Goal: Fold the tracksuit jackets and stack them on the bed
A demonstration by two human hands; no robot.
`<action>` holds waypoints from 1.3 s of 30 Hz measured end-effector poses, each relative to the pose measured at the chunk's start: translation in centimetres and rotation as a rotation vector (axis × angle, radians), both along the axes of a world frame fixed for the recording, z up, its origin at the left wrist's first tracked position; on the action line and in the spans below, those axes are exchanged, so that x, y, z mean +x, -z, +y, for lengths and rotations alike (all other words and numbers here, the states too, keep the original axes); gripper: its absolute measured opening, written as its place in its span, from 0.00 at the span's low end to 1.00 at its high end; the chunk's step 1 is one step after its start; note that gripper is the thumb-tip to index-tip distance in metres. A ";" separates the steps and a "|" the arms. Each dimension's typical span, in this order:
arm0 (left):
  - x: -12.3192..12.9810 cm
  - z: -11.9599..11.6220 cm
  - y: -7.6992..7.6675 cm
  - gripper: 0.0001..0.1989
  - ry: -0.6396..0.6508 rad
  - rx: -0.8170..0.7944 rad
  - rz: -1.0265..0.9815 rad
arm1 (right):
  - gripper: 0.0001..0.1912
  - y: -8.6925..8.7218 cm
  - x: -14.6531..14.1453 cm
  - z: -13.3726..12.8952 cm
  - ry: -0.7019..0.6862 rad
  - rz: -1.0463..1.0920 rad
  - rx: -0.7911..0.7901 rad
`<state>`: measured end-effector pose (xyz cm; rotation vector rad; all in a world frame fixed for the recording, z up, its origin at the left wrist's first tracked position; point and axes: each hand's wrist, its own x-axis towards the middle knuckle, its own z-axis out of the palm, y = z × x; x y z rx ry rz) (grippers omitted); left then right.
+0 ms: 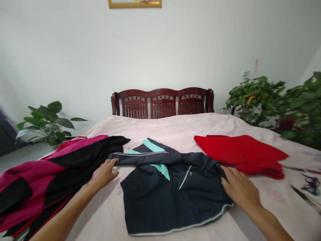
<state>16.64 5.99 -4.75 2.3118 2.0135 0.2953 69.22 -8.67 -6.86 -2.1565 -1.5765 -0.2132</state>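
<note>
Your left hand (104, 174) and right hand (240, 189) are well apart, neither clearly gripping, on a navy jacket (173, 197) spread on the bed (175, 127). Its sleeve (155, 158) lies folded across the chest, held straight by your left hand at the cuff. A red top (240, 154) lies far right; a pink-and-black jacket (37, 177) lies left.

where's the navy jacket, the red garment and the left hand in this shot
navy jacket (173, 201), head view, on the dark body panel below the folded sleeve
red garment (240, 152), head view, on the middle of the folded red cloth
left hand (104, 174), head view, on the back of the hand
</note>
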 end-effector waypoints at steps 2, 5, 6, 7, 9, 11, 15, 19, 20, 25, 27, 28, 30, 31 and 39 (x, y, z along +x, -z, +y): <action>-0.1 2.1 0.5 0.34 -0.063 0.108 0.094 | 0.24 -0.4 -1.5 1.4 -0.118 -0.164 0.021; 0.6 4.3 1.2 0.31 -0.047 0.133 0.010 | 0.26 -0.9 -3.1 4.4 -0.224 -0.263 0.011; 0.8 4.8 1.4 0.26 -0.037 0.122 -0.053 | 0.28 -1.0 -3.4 5.4 -0.230 -0.289 0.003; 1.0 5.3 1.4 0.21 -0.036 0.108 -0.112 | 0.30 -1.0 -3.6 6.4 -0.235 -0.311 -0.010; 1.2 6.5 0.9 0.10 -0.046 0.092 -0.197 | 0.34 -1.1 -3.8 8.1 -0.262 -0.333 -0.046; 1.3 8.0 -0.3 0.04 -0.059 0.102 -0.278 | 0.34 -1.1 -3.9 9.4 -0.303 -0.337 -0.091; 3.3 12.6 -4.7 0.12 -0.059 0.177 -0.537 | 0.25 -1.6 -3.8 11.6 -0.282 -0.274 -0.220; 6.9 16.5 -7.3 0.28 0.082 0.197 -0.835 | 0.25 -2.6 -2.4 13.8 0.059 -0.013 -0.342; 7.5 17.0 -7.1 0.32 0.092 0.178 -0.849 | 0.26 -2.7 -2.0 14.3 0.128 0.026 -0.358; 7.6 16.6 -1.2 0.28 -0.028 0.025 -0.606 | 0.26 -2.2 -1.4 15.1 0.176 0.056 -0.412; 7.0 15.9 1.5 0.26 -0.068 -0.013 -0.525 | 0.27 -1.7 -1.9 15.0 0.153 0.044 -0.413; 6.6 15.6 2.5 0.26 -0.078 -0.023 -0.490 | 0.27 -1.5 -2.1 14.9 0.146 0.036 -0.411; 5.9 15.0 3.5 0.23 -0.072 -0.029 -0.438 | 0.26 -1.2 -2.5 14.6 0.139 0.020 -0.403; 5.4 14.7 3.5 0.21 -0.060 -0.027 -0.420 | 0.25 -1.2 -2.6 14.5 0.135 0.012 -0.398; -2.8 10.6 -1.5 0.20 -0.061 0.327 -0.394 | 0.24 -2.8 -4.5 16.4 0.051 -0.030 -0.256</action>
